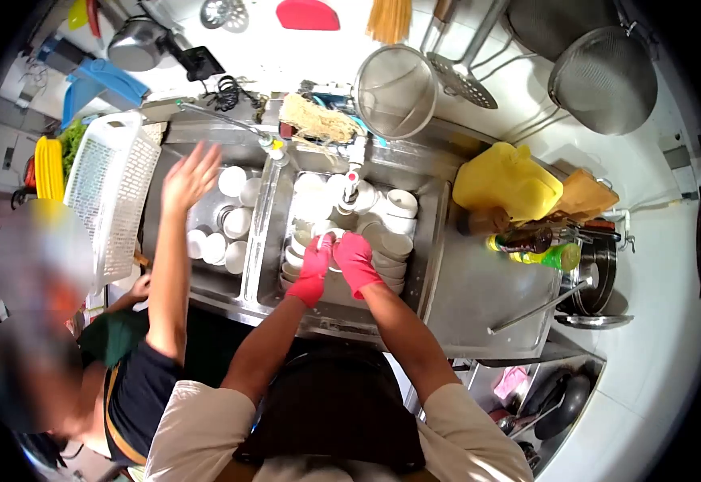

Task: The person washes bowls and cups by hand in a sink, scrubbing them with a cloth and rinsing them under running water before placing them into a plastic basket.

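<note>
My left hand (314, 269), in a pink rubber glove, is over the right sink basin with its fingers closed on a small white bowl (328, 230). My right hand (355, 263), in a matching glove, grips the same bowl from the other side, and its fingertips are partly hidden. Beneath the faucet (350, 189), both hands are close together. Stacked white bowls (388, 249) stand right of my hands, and more white dishes lie behind and to the left of them in this basin.
White cups and bowls (236, 222) sit in the left basin. A co-worker's bare hand (190, 177) reaches over it. A white plastic basket (114, 197) stands at left. On the right drainboard (471, 293) are a yellow jug (499, 185) and bottles. Strainers (396, 92) hang behind.
</note>
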A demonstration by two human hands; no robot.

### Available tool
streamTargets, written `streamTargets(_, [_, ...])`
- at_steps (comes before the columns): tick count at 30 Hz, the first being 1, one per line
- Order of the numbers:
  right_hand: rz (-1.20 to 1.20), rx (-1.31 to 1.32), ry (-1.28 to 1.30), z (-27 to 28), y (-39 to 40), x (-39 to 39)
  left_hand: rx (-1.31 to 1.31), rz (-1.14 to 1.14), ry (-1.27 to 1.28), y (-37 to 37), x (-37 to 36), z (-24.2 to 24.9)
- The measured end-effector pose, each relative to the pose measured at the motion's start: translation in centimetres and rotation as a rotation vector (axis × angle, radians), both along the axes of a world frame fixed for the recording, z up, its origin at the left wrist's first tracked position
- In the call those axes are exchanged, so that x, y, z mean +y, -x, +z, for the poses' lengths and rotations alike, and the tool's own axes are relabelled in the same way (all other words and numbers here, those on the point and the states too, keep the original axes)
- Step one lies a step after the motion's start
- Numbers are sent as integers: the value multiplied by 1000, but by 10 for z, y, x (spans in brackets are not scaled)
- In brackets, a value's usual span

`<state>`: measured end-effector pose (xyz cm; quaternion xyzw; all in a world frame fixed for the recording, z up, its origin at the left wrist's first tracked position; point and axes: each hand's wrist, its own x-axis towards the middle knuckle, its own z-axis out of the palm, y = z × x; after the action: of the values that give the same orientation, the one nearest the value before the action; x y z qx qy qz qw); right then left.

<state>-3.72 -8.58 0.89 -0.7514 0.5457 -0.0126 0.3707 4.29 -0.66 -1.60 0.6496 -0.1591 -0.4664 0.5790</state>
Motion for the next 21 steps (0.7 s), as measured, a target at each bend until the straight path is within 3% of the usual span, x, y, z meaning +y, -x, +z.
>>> streamTargets(2, [-90, 141, -48, 7, -16, 0, 2, 80, -140, 4, 2, -20])
streamTargets(3, [-138, -113, -186, 6, -16, -1, 7, 118, -211, 1, 2, -21])
streamTargets(4, [-119, -115, -187, 3, -15, 0, 16, 157, -281, -2, 3, -23])
streamTargets(6, [-36, -471, -741, 12, -12, 4, 94, 172, -139, -8, 3, -3])
streamTargets(8, [85, -393, -1107, -10, -7, 5, 118, 168, -102, -13, 7, 8])
streamTargets(10, [592, -269, -50, -4, -4, 18, 33, 31, -210, -14, 14, -2])
streamTargets(11, [571, -71, -34, 51, -3, 17, 30, 12, -220, -12, 16, -5])
streamTargets(12, [568, -65, -28, 39, -7, 19, 27, -8, -230, -11, 19, -8])
streamTargets(14, [257, 361, 72, 9, -13, 26, 79, 53, -237, -7, 18, -8])
streamTargets(16, [234, 332, 28, 20, -13, 32, 104, 60, -302, -7, 18, 8])
streamTargets(17, [78, 25, -292, 33, -12, 35, 119, 52, -337, -9, 18, 18])
streamTargets(20, [184, -469, -845, 52, 11, 21, 65, 85, -264, -15, 18, 21])
streamTargets(21, [478, -401, -419, 31, 16, 18, 38, 93, -255, -15, 19, 26])
